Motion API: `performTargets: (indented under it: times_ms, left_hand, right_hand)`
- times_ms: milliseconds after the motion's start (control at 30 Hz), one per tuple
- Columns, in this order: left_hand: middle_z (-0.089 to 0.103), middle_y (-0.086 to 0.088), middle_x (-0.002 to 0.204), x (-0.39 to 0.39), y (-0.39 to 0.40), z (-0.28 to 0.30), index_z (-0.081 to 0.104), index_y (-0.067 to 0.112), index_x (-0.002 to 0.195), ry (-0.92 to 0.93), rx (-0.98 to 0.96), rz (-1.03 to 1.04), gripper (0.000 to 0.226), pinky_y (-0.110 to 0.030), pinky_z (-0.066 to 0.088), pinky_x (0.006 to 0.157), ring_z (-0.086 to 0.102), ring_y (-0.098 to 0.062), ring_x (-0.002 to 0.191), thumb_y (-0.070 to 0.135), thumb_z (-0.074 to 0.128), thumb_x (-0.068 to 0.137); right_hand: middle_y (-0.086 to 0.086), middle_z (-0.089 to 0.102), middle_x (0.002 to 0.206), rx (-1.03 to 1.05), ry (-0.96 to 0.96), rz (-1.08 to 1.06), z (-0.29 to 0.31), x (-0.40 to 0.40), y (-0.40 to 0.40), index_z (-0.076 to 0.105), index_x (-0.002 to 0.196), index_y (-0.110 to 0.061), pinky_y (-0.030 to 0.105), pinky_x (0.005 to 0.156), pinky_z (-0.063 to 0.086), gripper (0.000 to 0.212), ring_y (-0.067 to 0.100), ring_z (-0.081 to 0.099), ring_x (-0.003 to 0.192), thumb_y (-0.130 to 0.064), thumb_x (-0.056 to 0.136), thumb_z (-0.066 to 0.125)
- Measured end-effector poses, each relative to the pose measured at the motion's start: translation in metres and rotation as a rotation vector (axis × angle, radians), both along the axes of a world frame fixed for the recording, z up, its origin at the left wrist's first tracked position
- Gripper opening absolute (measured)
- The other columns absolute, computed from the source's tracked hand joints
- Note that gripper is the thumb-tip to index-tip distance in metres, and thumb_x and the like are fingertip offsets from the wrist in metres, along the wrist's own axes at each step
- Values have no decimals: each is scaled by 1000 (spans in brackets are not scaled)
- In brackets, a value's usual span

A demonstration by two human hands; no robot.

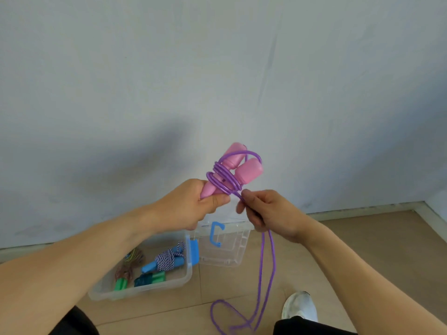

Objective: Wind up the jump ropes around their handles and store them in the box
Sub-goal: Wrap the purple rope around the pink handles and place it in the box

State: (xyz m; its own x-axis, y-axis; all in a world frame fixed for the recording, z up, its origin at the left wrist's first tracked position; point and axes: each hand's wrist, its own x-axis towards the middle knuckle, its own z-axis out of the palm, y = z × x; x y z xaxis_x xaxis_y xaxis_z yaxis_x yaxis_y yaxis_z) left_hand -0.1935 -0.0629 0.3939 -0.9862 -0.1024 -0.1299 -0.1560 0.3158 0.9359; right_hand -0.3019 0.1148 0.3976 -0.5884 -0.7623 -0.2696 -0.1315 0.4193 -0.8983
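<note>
My left hand (191, 209) grips the lower ends of two pink jump-rope handles (244, 170), held upright together in front of me. Several turns of purple rope (221, 178) are wound around their middle. My right hand (268, 213) pinches the doubled purple rope just below the coils. The rest of the rope hangs from that hand and trails in a loop on the floor (263, 274). Below my hands stands a clear plastic box (187, 278) holding a wound blue-handled rope (167, 261) and green-handled ropes (135, 278).
The box's clear lid (232, 250) with a blue latch lies beside the box on its right. A white shoe (300, 305) stands on the tan tiled floor at lower right. A pale wall rises right behind the box.
</note>
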Motion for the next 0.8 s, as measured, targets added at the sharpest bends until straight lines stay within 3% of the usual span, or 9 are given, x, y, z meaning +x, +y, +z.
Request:
performTargets:
  times_ms: [100,167,233,333,433,567,667,800]
  left_hand:
    - [43,-3,60,-5,-4,-5,56,0,82,-31,-121,97,37,-21,31,38,33,-11,41,34,58,97]
    - [46,-9,66,-9,-9,-9,58,-4,87,-72,-179,145,42,-21,31,38,35,-14,42,37,57,97]
    - [48,-8,66,-9,-15,-11,60,3,81,-152,-314,101,41,-23,34,43,40,-18,48,42,56,96]
    - [52,-1,67,-9,-13,-17,54,20,72,-250,-591,-55,32,-28,39,57,49,-16,58,41,55,96]
    - [58,-2,75,-9,-2,-27,55,21,75,-334,-783,-154,22,-30,46,64,58,-18,69,31,57,94]
    - [58,-3,77,1,27,-25,55,14,80,-318,-1085,-247,12,-31,40,60,60,-26,74,12,51,90]
    - [67,-10,99,10,42,-23,62,14,101,-276,-1207,-427,15,-32,40,64,65,-33,92,11,50,92]
    - [66,-10,98,10,33,-18,59,16,104,-138,-1209,-504,12,-33,37,64,61,-32,83,20,50,97]
  right_hand:
    - [-3,48,52,108,-7,-28,-1,10,-5,55,108,-15,22,43,33,23,10,35,43,-36,99,52]
    - [-2,61,62,160,101,2,-1,15,-6,57,101,-18,21,42,37,16,9,41,41,-34,98,55]
    - [0,66,72,218,289,21,-1,19,-6,62,93,-18,20,46,40,20,5,47,41,-35,98,53]
    - [6,59,61,304,604,70,-3,27,-3,66,75,-10,22,49,35,37,11,44,47,-39,96,55]
    - [7,44,47,261,752,127,-6,35,-2,57,59,-4,22,46,27,49,17,33,46,-41,90,63]
    - [-3,61,52,252,940,218,-2,31,-1,71,63,-18,23,51,35,34,13,47,47,-49,78,73]
    - [-5,68,58,296,939,277,4,34,0,76,67,-23,27,53,43,31,13,55,54,-53,65,79]
    - [-4,68,56,279,595,162,20,29,8,72,60,-16,24,48,42,35,4,54,49,-41,47,95]
